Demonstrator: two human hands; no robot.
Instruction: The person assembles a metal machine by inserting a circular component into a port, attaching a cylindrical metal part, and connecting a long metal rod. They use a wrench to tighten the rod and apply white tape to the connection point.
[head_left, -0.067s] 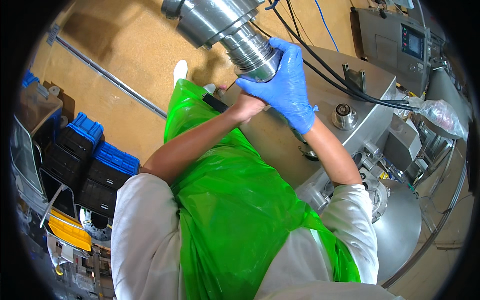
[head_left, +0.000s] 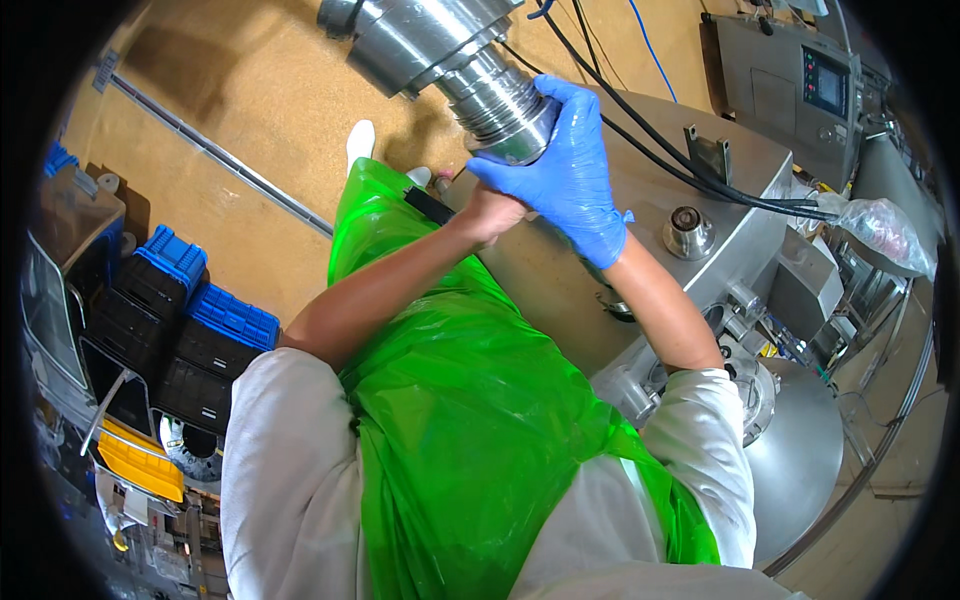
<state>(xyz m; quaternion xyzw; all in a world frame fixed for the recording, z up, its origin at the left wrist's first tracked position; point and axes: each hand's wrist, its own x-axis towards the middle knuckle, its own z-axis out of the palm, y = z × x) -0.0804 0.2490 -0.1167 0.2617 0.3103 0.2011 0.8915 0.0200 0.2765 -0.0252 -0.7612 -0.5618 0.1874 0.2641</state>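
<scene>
Head view: right hand [head_left: 560,165] clasps a metal cylinder [head_left: 490,105]; left hand [head_left: 490,216], partly hidden, cannot be judged.

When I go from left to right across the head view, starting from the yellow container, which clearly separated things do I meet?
Yellow container, lower blue crate, white shoe, blue-gloved right hand, small round metal fitting, clear plastic bag.

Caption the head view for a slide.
A blue-gloved right hand grips the end of a ribbed metal fitting, the left hand partly hidden close by, a green apron in the foreground.
</scene>
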